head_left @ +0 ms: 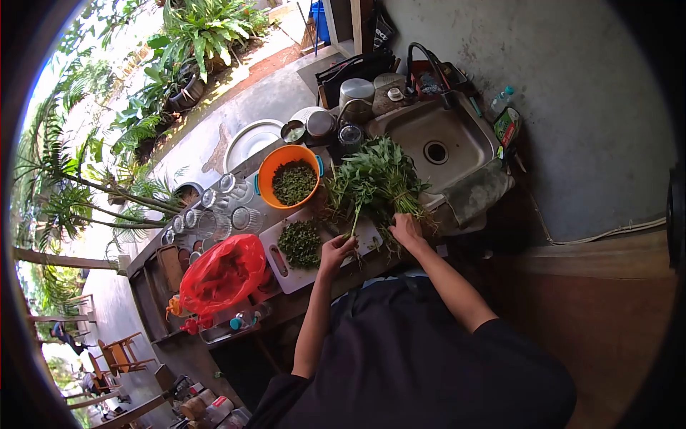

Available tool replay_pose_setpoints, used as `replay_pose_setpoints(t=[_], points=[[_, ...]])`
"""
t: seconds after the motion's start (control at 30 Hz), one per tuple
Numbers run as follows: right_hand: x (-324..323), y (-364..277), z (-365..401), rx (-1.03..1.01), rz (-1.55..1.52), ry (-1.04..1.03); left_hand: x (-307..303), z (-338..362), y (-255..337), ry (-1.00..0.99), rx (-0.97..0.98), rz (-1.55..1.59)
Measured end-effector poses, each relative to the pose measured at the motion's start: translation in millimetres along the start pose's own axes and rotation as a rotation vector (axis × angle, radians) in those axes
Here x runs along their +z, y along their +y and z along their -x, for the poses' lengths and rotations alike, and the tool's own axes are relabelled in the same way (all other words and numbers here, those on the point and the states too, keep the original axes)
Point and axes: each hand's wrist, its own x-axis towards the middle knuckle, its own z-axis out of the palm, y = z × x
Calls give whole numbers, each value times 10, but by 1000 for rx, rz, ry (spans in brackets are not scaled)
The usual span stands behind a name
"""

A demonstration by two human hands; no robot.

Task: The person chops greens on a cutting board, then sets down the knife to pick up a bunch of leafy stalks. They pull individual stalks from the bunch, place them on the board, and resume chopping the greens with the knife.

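Though indistinct, left hand apparently fist-like.

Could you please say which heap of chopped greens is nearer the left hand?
The heap on the white cutting board; the other heap is farther off, in the orange basin.

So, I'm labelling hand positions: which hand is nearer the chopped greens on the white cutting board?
Left. The left hand is just right of the chopped greens, pinching a green stem; the right hand is farther right, at the leafy bunch.
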Motion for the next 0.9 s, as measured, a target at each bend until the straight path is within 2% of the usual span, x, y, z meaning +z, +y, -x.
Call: replay_pose_setpoints(t=[0.07, 0.2, 0.27, 0.4, 0.6, 0.67, 0.8, 0.9], points=[[-36, -44, -32, -43, -64, 84, -14, 32, -20, 25, 30, -7], [-62, -118, -87, -49, 29, 72, 21, 89, -73, -4, 68, 13], [-29, -142, -133, -43, 139, -5, 47, 110, -80, 34, 86, -40], [5, -103, -195, -70, 160, 28, 71, 117, -62, 30, 123, -20], [-104, 45, -228, 65, -144, 57, 56, 151, -12, 70, 138, 55], [-157, 95, -275, 138, -241, -57, 61, 130, -15, 76, 133, 69], [-87, 218, -257, 56, -242, 25, 98, 92, -51, 49, 142, 56], [-94, 227, -222, 57, -382, -54, 115, 83, -68, 33, 134, 49]])
